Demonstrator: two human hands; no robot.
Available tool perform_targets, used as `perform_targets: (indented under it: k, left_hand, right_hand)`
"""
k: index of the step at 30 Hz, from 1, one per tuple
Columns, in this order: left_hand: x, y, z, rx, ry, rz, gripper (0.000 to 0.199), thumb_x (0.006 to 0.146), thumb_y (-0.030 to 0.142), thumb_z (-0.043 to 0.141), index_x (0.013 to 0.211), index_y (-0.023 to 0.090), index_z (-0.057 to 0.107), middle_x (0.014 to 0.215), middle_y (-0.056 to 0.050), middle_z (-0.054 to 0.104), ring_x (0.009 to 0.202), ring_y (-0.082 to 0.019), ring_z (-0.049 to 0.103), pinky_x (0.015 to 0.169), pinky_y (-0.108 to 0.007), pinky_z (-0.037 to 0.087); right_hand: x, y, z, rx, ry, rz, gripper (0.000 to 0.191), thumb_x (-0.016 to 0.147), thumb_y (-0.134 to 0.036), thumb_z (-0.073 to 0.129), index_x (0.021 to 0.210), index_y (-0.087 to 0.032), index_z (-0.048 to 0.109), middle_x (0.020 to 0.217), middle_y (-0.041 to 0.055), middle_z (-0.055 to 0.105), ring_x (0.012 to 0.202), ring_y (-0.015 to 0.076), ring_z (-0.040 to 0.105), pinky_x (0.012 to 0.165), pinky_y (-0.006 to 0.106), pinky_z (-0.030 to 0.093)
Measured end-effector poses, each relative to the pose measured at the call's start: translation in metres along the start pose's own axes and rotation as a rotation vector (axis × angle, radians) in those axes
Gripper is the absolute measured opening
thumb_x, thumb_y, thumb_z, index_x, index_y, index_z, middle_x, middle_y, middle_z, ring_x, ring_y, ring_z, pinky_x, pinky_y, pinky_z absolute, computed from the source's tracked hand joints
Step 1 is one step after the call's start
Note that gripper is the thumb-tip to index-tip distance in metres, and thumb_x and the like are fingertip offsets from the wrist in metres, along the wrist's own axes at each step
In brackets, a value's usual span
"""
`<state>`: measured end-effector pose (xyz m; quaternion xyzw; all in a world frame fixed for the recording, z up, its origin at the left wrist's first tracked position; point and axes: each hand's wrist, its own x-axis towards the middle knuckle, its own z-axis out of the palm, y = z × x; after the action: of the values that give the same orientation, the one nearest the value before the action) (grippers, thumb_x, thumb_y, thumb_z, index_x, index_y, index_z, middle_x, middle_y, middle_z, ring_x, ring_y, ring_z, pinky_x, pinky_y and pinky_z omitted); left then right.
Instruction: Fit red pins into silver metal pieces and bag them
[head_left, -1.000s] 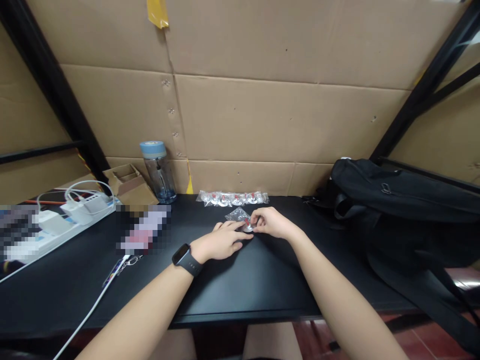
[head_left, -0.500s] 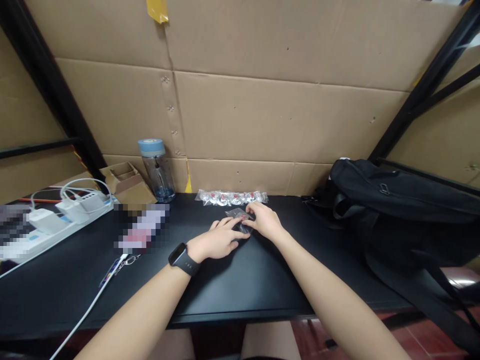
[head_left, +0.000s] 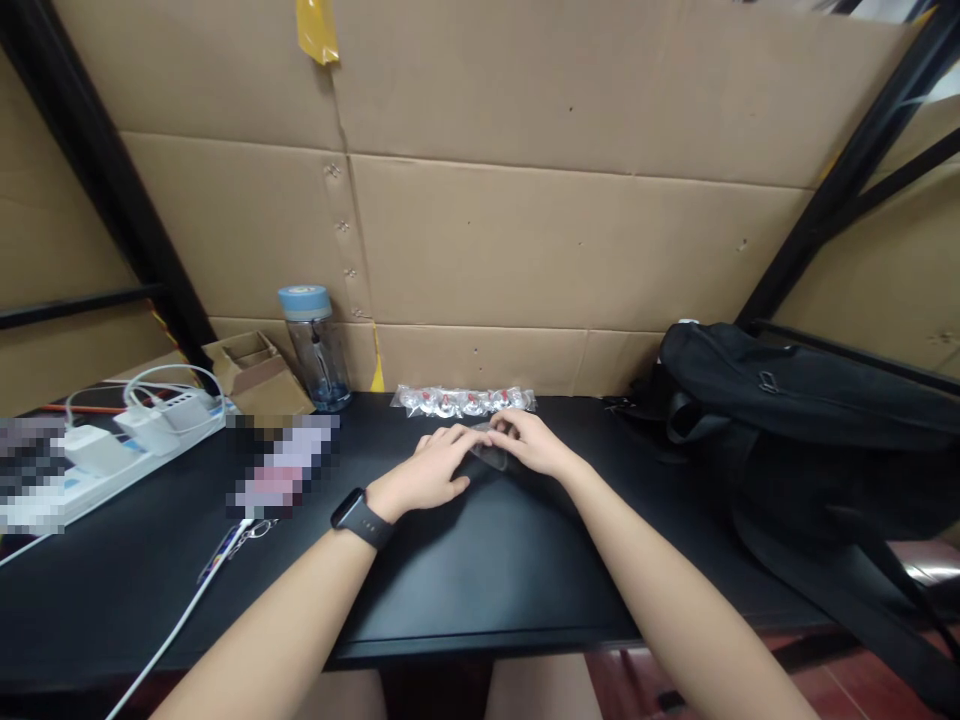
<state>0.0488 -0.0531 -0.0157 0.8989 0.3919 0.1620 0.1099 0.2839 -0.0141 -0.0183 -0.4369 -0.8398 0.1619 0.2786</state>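
A small clear plastic bag (head_left: 493, 458) lies on the black desk, partly covered by my fingers; its contents are hard to make out. My left hand (head_left: 429, 474), with a dark watch on the wrist, rests with fingers stretched out and fingertips at the bag's left side. From the right, my right hand (head_left: 537, 446) has its fingers curled and pinched at the bag's upper edge. Just beyond both hands, a row of clear packets (head_left: 465, 402) holding silvery round pieces with red bits lies along the cardboard wall.
On the left are a power strip (head_left: 112, 485) with white chargers, an open cardboard box (head_left: 259, 375), a blue-lidded bottle (head_left: 315, 350) and a blurred-out item with a white cable (head_left: 184, 610). A black backpack (head_left: 810, 420) fills the right side. Cardboard (head_left: 487, 240) walls the back.
My left fingers have drawn closer together and shifted up to the bag's left edge. My right fingers remain at the bag, which my hands now cover more. The view has tilted slightly up.
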Motion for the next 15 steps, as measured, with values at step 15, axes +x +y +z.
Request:
perform_targets:
  k: [15]
  left_hand:
    - [0.016, -0.016, 0.008, -0.057, 0.262, -0.148, 0.005, 0.086, 0.029, 0.067, 0.086, 0.026, 0.070, 0.098, 0.001, 0.073, 0.103, -0.022, 0.061, 0.097, -0.036, 0.037]
  right_hand:
    - [0.001, 0.027, -0.003, 0.187, -0.011, -0.033, 0.015, 0.077, -0.033, 0.077, 0.081, -0.019, 0.077, 0.092, 0.0046, 0.070, 0.071, 0.0138, 0.062, 0.073, 0.027, 0.050]
